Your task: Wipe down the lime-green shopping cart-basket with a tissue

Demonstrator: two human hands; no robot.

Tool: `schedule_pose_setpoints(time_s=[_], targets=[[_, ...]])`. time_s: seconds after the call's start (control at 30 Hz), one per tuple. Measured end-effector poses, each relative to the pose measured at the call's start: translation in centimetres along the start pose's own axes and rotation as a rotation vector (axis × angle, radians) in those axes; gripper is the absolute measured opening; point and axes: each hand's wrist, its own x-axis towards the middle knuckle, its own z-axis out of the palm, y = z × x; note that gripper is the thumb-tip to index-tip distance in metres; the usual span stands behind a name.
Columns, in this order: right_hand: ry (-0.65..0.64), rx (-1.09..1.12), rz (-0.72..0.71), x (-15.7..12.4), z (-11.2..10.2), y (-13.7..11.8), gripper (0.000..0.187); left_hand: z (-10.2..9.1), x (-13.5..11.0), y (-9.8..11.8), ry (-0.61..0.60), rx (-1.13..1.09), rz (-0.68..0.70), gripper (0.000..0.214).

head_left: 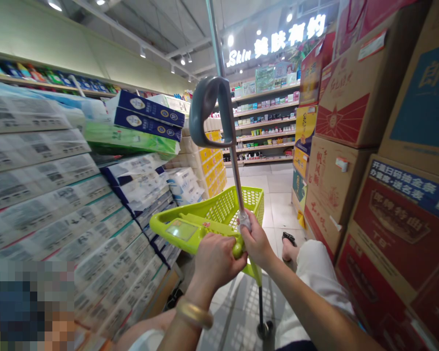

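Observation:
A lime-green plastic shopping cart [201, 214] stands in front of me, with a perforated basket and a small display panel on its handle side. My left hand [217, 258] is closed on the cart's rear edge, beside a round green knob [237, 249]. Close by, my right hand [255, 241] wraps the lower part of an upright metal pole [235, 175], at a pale collar. Higher on that pole sits a grey loop handle [212, 114], untouched. The pole's lower end is hidden by my hands and the cart.
Stacked tissue packs [51, 195] line the left side. Cardboard cartons [346, 107] are piled high on the right. Between them a tiled aisle [278, 209] leads to shelves of small goods [263, 117]. A cart wheel [264, 329] is below, near my legs.

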Motion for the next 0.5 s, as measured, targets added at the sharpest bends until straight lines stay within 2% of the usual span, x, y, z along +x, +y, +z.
schedule_pose_setpoints(time_s=[0.1,0.2,0.27,0.33,0.5], targets=[[-0.014,0.018,-0.017,1.5,0.4,-2.1,0.041,0.0,0.0,-0.1,0.001,0.029,0.009,0.03],[-0.019,0.085,-0.105,3.4,0.9,-4.6,0.041,0.3,0.0,-0.2,0.017,0.052,0.002,0.033],[-0.003,0.096,-0.154,4.0,1.1,-5.3,0.042,0.5,0.0,-0.2,0.034,0.054,-0.006,0.032],[0.006,0.06,-0.154,3.7,1.1,-4.7,0.043,0.5,-0.1,-0.3,0.048,0.047,-0.004,0.032],[0.001,-0.022,-0.072,1.1,0.6,-1.1,0.039,0.5,-0.2,-0.4,0.066,0.015,0.028,0.029]])
